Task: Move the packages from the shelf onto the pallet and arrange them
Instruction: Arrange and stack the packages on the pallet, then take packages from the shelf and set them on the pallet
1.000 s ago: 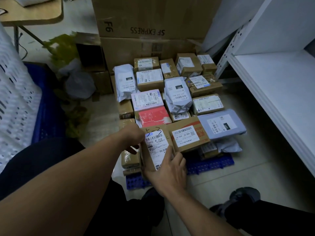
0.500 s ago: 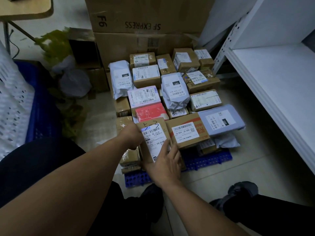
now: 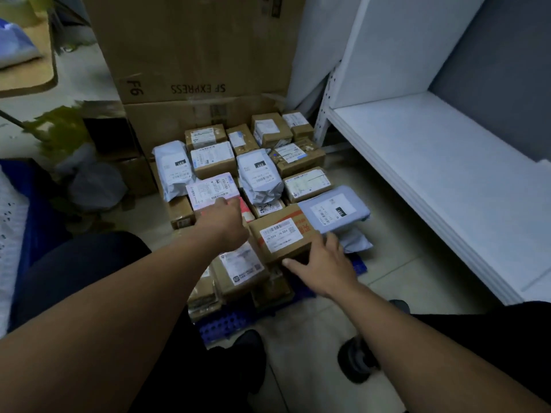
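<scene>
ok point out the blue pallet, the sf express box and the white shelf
blue pallet point(image 3: 226, 324), head view, its near front edge
sf express box point(image 3: 196, 55), head view, its brown front face
white shelf point(image 3: 432, 162), head view, its bare board

Many brown boxes point(image 3: 280, 234) and grey bags point(image 3: 259, 180) with white labels lie packed close together on the blue pallet point(image 3: 222, 324). The white shelf point(image 3: 432, 174) stands just beside them.

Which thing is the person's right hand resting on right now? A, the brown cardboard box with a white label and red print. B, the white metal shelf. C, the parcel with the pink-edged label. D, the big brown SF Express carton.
A: the right hand lies with fingers spread on the near right corner of the brown cardboard box with a white label and red print.
</scene>
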